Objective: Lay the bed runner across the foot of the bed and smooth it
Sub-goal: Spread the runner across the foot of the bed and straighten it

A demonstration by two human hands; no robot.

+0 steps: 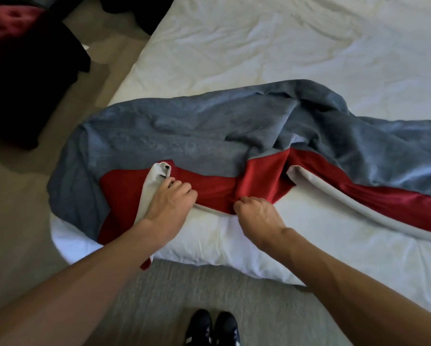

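Left grip point(169, 201) and right grip point(257, 213) each pinch the bed runner point(184, 136), bunched and twisted across the foot of the bed point(259, 46); uneven pulling may drag it off the bed's near edge.

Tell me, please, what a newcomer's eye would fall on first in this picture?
The rumpled grey-and-red bed runner lies bunched across the near end of the white bed. At its near edge, the left hand grips a pale folded strip and the right hand pinches the red fabric.
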